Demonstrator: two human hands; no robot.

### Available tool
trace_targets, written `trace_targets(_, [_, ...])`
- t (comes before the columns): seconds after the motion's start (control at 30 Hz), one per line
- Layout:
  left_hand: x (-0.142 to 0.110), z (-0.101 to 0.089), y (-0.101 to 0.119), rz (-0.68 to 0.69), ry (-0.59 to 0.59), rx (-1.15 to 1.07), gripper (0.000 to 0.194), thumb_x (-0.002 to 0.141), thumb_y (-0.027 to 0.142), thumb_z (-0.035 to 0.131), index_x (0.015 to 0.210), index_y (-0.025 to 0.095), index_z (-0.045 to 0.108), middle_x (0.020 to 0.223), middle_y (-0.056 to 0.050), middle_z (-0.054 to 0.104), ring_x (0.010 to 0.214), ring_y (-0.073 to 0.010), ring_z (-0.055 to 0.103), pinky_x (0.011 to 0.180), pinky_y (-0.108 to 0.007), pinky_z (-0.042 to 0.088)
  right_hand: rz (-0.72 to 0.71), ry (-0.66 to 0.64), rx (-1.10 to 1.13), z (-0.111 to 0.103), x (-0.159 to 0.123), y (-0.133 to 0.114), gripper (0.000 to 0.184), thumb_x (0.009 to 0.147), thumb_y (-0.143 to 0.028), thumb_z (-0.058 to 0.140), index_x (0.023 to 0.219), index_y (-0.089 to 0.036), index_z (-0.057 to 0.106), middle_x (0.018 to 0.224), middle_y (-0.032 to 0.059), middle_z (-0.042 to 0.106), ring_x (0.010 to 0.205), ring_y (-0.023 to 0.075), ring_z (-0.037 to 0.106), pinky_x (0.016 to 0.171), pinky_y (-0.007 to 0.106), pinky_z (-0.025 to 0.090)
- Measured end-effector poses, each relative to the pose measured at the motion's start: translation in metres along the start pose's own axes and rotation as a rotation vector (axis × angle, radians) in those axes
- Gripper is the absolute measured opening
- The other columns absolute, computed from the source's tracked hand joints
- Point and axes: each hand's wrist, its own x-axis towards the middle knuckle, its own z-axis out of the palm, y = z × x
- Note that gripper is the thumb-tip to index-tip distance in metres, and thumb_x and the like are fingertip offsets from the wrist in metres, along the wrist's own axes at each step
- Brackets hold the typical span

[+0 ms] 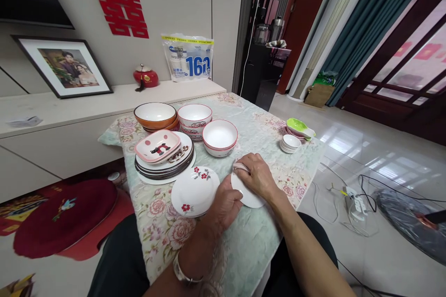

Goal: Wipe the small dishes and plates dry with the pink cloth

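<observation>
My left hand (228, 202) is closed on the left edge of a white plate (248, 195), thumb on its face. A folded pale cloth (240, 166) is gripped in my right hand (258, 174), which presses it against the plate's upper part. Just left of my hands lies a white plate with red flowers (197, 190). Beyond it stand stacked white bowls with pink rims (220, 135). Farther left, a pink square dish (157, 145) sits on a stack of dark-rimmed plates (163, 174). My right fingers partly hide the cloth.
Orange-brown bowls (155, 113) stand at the table's back left. Small white dishes (290, 143) and a green scoop-shaped dish (298, 126) are near the right edge. A floral cloth (176, 232) covers the table. Cables and a power strip (357, 206) lie on the floor.
</observation>
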Motion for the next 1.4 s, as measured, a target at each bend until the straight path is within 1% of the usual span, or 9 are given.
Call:
trace_targets(0.17, [-0.001,-0.003,0.001,0.005,0.029,-0.025,0.058,0.043,-0.001,0.049,0.094,0.021,0.064,0.087,0.001,0.068,0.098,-0.0222,0.064,0.090,-0.034,0.047,-0.221,-0.196,0.101,-0.014,-0.002,-0.016,0.015,0.081,-0.008,0.061,0.088,-0.020,0.068,0.092,0.0024,0.067,0.087,0.0186,0.056,0.085,0.034,0.041])
trace_targets(0.4, [-0.001,-0.006,0.009,-0.043,-0.055,-0.104,0.038,0.051,0.004,0.054,0.084,0.016,0.066,0.081,-0.001,0.065,0.079,-0.0179,0.060,0.072,-0.028,0.048,-0.275,-0.356,0.274,-0.033,-0.012,-0.012,0.016,0.079,-0.007,0.065,0.082,-0.022,0.068,0.093,-0.0018,0.070,0.086,0.0157,0.061,0.093,0.035,0.039])
trace_targets(0.53, [0.004,-0.007,0.010,-0.037,-0.002,-0.142,0.033,0.062,0.016,0.059,0.094,0.013,0.067,0.086,-0.006,0.069,0.086,-0.0236,0.063,0.078,-0.034,0.050,-0.295,-0.460,0.406,-0.041,-0.019,-0.003,0.017,0.075,-0.006,0.071,0.081,-0.022,0.071,0.094,-0.0019,0.071,0.089,0.0150,0.063,0.096,0.033,0.039])
trace_targets(0.67, [0.007,-0.005,0.009,-0.111,0.042,-0.181,0.034,0.077,0.027,0.058,0.105,0.009,0.065,0.099,-0.013,0.072,0.100,-0.0295,0.065,0.086,-0.040,0.052,-0.220,-0.515,0.489,-0.049,-0.024,0.009,0.014,0.076,-0.011,0.074,0.084,-0.023,0.074,0.094,-0.0008,0.071,0.092,0.0167,0.063,0.095,0.033,0.041])
trace_targets(0.73, [0.007,-0.005,0.007,-0.106,0.063,-0.169,0.033,0.079,0.026,0.059,0.107,0.009,0.064,0.099,-0.013,0.073,0.101,-0.0300,0.066,0.088,-0.042,0.052,-0.145,-0.476,0.519,-0.049,-0.025,0.016,0.011,0.079,-0.016,0.073,0.087,-0.024,0.074,0.096,0.0003,0.071,0.095,0.0182,0.063,0.093,0.034,0.043])
trace_targets(0.83, [0.006,-0.006,0.003,-0.035,0.108,-0.145,0.034,0.078,0.015,0.061,0.112,0.012,0.063,0.102,-0.011,0.074,0.104,-0.0282,0.067,0.093,-0.042,0.052,-0.033,-0.299,0.520,-0.041,-0.023,0.022,0.011,0.081,-0.020,0.071,0.091,-0.024,0.074,0.099,0.0027,0.071,0.097,0.0204,0.062,0.092,0.035,0.045])
trace_targets(1.03, [0.005,-0.006,-0.001,-0.024,0.077,-0.126,0.047,0.075,0.010,0.064,0.121,0.015,0.061,0.119,-0.012,0.071,0.114,-0.0278,0.064,0.102,-0.043,0.048,0.002,-0.020,0.458,-0.017,-0.013,0.019,0.014,0.084,-0.024,0.068,0.097,-0.023,0.074,0.102,0.0056,0.070,0.101,0.0224,0.062,0.093,0.037,0.045])
trace_targets(1.27, [0.005,-0.006,-0.003,0.010,0.090,-0.088,0.050,0.070,0.010,0.068,0.118,0.015,0.060,0.123,-0.014,0.069,0.120,-0.0317,0.061,0.104,-0.047,0.047,0.169,0.088,0.326,-0.020,-0.011,0.025,0.019,0.091,-0.032,0.057,0.093,-0.020,0.072,0.094,0.0061,0.068,0.091,0.0210,0.061,0.081,0.032,0.045])
trace_targets(1.4, [0.006,-0.006,-0.003,0.064,0.152,-0.089,0.053,0.072,0.011,0.067,0.123,0.017,0.057,0.128,-0.013,0.066,0.123,-0.0313,0.058,0.104,-0.047,0.047,0.241,0.069,0.233,-0.021,-0.014,0.030,0.021,0.092,-0.035,0.054,0.085,-0.020,0.066,0.086,0.0037,0.066,0.084,0.0195,0.059,0.075,0.029,0.041])
